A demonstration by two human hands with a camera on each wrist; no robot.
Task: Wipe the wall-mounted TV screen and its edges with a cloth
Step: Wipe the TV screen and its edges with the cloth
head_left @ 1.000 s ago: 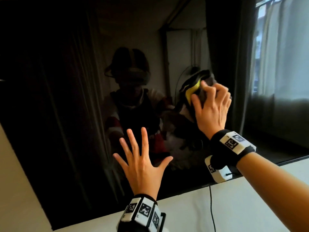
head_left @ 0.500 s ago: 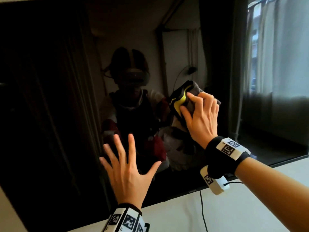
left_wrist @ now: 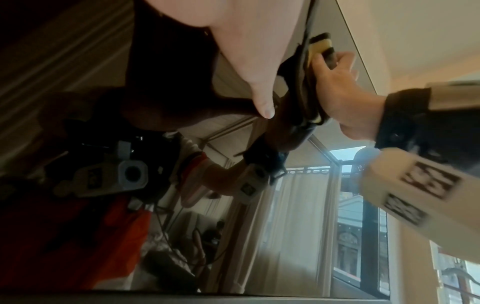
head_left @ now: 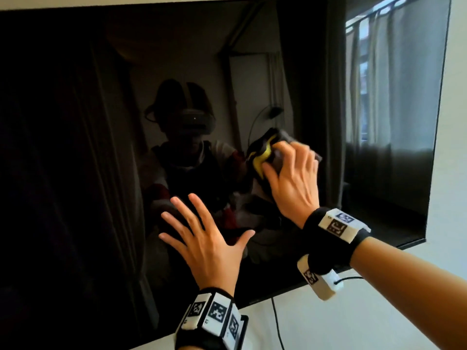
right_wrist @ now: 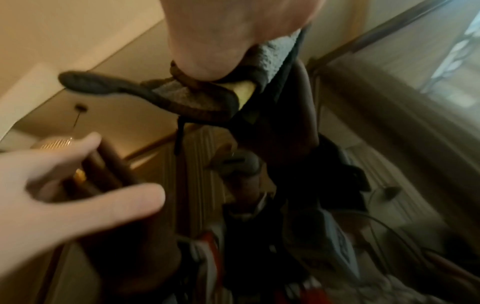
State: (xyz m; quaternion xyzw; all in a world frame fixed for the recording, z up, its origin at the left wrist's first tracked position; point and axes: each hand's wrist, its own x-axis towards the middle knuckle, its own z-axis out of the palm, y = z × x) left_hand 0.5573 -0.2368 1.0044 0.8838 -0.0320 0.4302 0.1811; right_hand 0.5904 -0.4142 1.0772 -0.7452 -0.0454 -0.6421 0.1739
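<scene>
My left hand [head_left: 209, 248] is spread flat with straight fingers against the lower middle of the TV [head_left: 75, 147], holding nothing and touching the dark glass, which I judge rigid but fragile and easily smudged, so I should lean on it lightly. To its right, my right hand [head_left: 293, 183] presses a bunched cloth [head_left: 262, 157] to the glass, fingers curled over it. The cloth looks soft, light and floppy, best held as a wad under the fingertips so no loose corner drags.

R hand [right_wrist: 233, 30] presses cloth [right_wrist: 197, 96] on TV screen [right_wrist: 389, 123]; L hand [right_wrist: 64, 197] open.
</scene>
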